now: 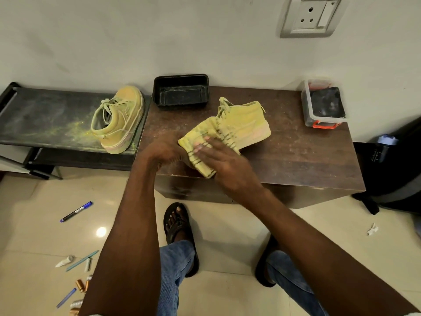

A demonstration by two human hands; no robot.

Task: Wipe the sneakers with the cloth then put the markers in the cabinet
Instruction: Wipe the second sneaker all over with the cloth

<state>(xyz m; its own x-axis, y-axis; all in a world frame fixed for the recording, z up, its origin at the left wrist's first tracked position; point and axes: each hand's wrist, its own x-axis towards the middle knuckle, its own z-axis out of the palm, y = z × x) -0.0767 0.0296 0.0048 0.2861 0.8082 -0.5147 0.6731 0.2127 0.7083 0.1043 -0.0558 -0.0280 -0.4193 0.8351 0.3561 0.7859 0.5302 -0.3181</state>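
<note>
While left hand (165, 153) grips sneaker (247, 126), right hand (222, 161) flat, presses cloth (205, 135).

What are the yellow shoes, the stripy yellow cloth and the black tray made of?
The yellow sneaker on the brown cabinet and the one on the dark bench look like soft suede or fabric: matte, fuzzy, dusted with powder. The yellow striped cloth looks like woven cotton, folding limply under the right hand. The black rectangular tray is probably plastic: thin, glossy, scuffed walls.
</note>
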